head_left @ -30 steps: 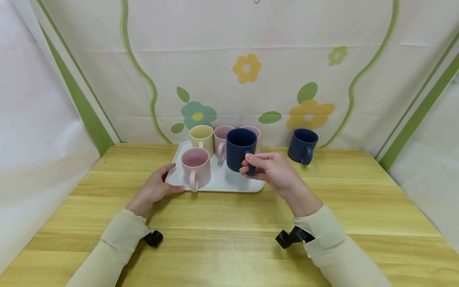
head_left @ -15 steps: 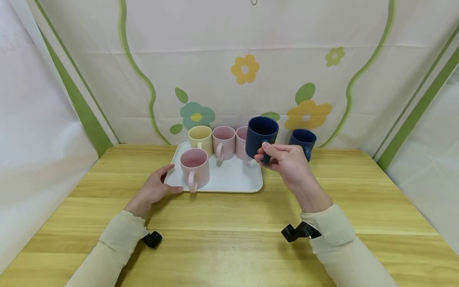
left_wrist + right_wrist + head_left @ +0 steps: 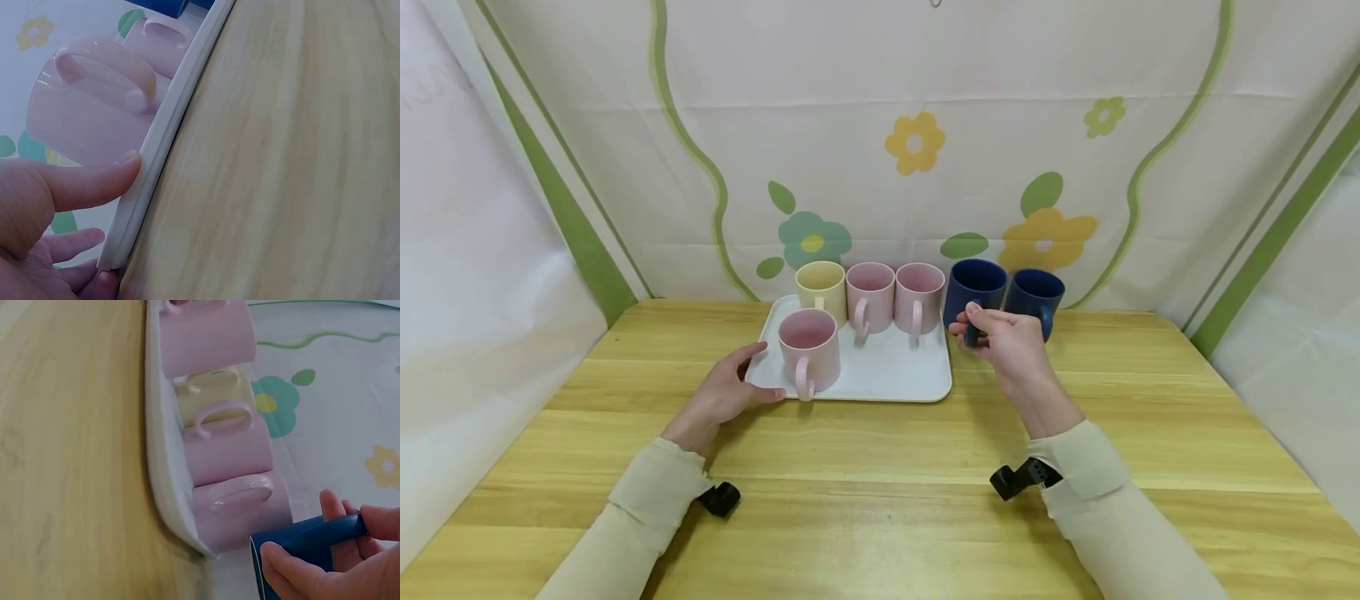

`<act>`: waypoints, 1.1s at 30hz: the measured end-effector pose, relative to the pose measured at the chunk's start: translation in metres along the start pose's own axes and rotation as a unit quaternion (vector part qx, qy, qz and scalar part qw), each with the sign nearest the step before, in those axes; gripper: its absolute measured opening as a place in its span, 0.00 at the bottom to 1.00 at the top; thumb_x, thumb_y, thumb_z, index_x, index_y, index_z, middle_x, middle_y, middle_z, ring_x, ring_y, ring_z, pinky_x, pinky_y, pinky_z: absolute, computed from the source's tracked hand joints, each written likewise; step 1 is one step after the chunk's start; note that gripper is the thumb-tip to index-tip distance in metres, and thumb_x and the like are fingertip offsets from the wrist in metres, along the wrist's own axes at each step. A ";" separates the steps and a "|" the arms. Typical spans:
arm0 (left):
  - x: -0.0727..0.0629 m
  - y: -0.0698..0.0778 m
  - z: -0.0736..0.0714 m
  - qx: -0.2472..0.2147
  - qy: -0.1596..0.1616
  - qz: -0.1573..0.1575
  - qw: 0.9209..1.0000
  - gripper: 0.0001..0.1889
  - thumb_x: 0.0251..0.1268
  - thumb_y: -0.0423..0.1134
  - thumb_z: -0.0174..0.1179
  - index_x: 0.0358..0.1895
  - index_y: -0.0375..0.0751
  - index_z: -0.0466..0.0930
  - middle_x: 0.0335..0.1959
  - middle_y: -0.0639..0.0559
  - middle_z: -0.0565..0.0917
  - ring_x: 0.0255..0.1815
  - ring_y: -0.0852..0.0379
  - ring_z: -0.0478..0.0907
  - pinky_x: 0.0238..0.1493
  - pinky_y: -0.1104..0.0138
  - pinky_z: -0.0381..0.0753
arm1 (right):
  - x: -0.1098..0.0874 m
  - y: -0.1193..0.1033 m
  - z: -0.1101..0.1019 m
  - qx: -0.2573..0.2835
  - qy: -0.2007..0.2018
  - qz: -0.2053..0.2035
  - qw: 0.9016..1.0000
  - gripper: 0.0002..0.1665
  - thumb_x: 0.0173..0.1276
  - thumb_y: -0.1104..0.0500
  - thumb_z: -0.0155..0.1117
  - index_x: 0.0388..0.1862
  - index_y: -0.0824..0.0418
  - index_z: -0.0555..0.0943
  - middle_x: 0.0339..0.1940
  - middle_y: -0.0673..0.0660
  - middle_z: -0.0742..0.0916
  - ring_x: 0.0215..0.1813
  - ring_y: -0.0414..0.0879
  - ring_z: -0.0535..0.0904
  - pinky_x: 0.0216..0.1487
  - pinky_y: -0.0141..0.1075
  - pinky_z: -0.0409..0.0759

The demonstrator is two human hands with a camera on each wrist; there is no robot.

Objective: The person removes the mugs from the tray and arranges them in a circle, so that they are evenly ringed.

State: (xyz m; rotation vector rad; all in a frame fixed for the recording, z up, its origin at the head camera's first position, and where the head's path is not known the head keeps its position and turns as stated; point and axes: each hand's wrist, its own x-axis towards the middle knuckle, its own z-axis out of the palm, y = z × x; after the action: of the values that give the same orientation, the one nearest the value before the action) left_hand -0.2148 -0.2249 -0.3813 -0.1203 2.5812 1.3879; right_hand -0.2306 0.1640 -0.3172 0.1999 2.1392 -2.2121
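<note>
My right hand (image 3: 1011, 342) pinches the handle of a navy blue mug (image 3: 973, 287), upright just right of the white tray (image 3: 895, 379). In the right wrist view this mug (image 3: 300, 540) is partly covered by the fingers. A second navy mug (image 3: 1030, 308) stands close on its right, partly behind my hand. My left hand (image 3: 730, 392) grips the tray's front left corner, thumb on the front rim and fingers around the side. Nearest to it on the tray is a pink mug (image 3: 818, 358), its handle facing me.
Along the tray's back stand a yellow mug (image 3: 822, 287) and two pink mugs, a middle one (image 3: 872, 300) and a right one (image 3: 921, 300). A patterned curtain (image 3: 865, 183) hangs behind the wooden table (image 3: 880, 500).
My right hand has carried the navy mug from over the tray up and rightward, then lowered it beside the other navy mug. The left hand and tray stay put.
</note>
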 end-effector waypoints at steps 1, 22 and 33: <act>0.000 0.000 0.000 0.000 0.000 0.001 1.000 0.54 0.63 0.38 0.76 0.87 0.40 0.51 0.87 0.32 0.54 0.86 0.32 0.53 0.85 0.38 0.53 | 0.001 0.002 -0.001 0.002 0.004 0.004 1.000 0.27 0.83 0.51 0.60 0.66 0.72 0.82 0.45 0.53 0.90 0.55 0.49 0.89 0.70 0.43 0.83; 0.000 0.000 -0.001 -0.012 -0.003 -0.002 1.000 0.54 0.62 0.35 0.76 0.87 0.39 0.51 0.87 0.31 0.54 0.86 0.32 0.53 0.86 0.39 0.53 | 0.020 0.028 -0.006 0.022 0.037 0.062 0.997 0.28 0.83 0.53 0.60 0.72 0.70 0.78 0.58 0.59 0.92 0.65 0.51 0.87 0.76 0.48 0.78; 0.000 -0.001 -0.002 -0.018 -0.003 0.006 1.000 0.55 0.62 0.36 0.77 0.87 0.39 0.49 0.87 0.31 0.55 0.86 0.32 0.54 0.85 0.40 0.55 | 0.022 0.031 -0.002 0.028 -0.004 0.103 0.994 0.29 0.81 0.60 0.63 0.76 0.68 0.75 0.74 0.62 0.82 0.78 0.52 0.76 0.83 0.48 0.69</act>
State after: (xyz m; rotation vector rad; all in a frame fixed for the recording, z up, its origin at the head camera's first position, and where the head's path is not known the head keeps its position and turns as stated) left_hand -0.2152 -0.2272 -0.3808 -0.1070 2.5563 1.4371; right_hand -0.2481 0.1660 -0.3514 0.3957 1.9545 -2.1516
